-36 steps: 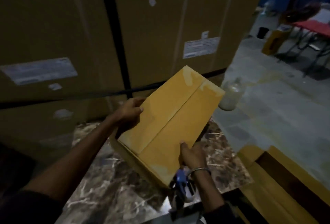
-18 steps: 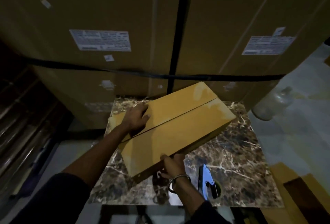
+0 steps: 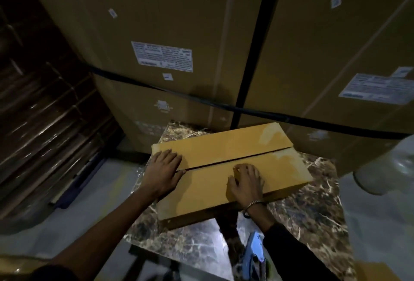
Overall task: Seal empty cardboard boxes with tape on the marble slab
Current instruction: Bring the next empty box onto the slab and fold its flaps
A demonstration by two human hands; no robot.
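Cardboard box (image 3: 226, 168) lies flat on the marble table (image 3: 313, 202), its two top flaps closed with the seam untaped. Left hand (image 3: 164, 171) presses the seam's end with straight fingers (image 3: 172, 157); right hand (image 3: 246, 182) rests loosely curled on the near flap. Flap-holding looks like the step in hand. Next comes taking up the blue tape dispenser (image 3: 254, 249), just behind the right wrist. White labels (image 3: 162, 56) on the big cartons beyond are unreadable.

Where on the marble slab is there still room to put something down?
Bare marble slab shows right of the cardboard box, and a strip at the near left edge. The middle is crowded: the box with the left hand and right hand on it. The blue tape dispenser takes the near edge.
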